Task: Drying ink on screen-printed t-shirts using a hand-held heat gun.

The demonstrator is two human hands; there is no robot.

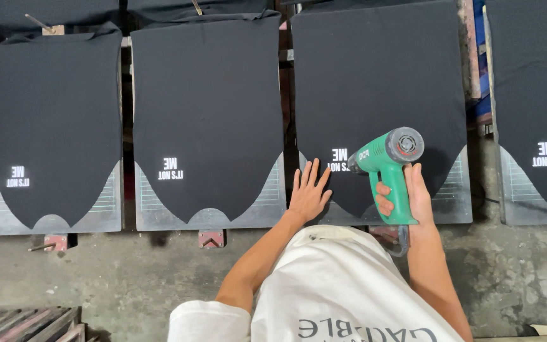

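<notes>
Heat gun (pixel 389 166), green body w/ grey round back end, sits in my right hand (pixel 413 193) at abt 3 o'clock from my left hand. Fingers wrapped tight round the grip, thumb side toward me, nozzle aimed toward 9 o'clock at the small white print (pixel 339 159) on the black shirt (pixel 375 82). Gun looks like hard plastic, stiff, prob moderate weight, top-heavy; best held low on the handle as I have it, away from the nozzle end, which I'd judge hot. Cord drops from the handle base toward 6 o'clock.

Left hand (pixel 308 193) lies flat on the shirt's lower edge, fingers spread & straight, just beside the print at its 8 o'clock, holding nothing. Fabric looks soft, thin, light; it would shift easily, so a flat palm suits it better than a pinch.

Shirt is pulled over a flat platen (pixel 454 199), grey board showing at the bottom corners. No containers in view. More black shirts w/ white prints on platens at 9 o'clock (pixel 207 107), (pixel 52 120) and at 3 o'clock (pixel 536 95). Concrete floor (pixel 128 278) below.
</notes>
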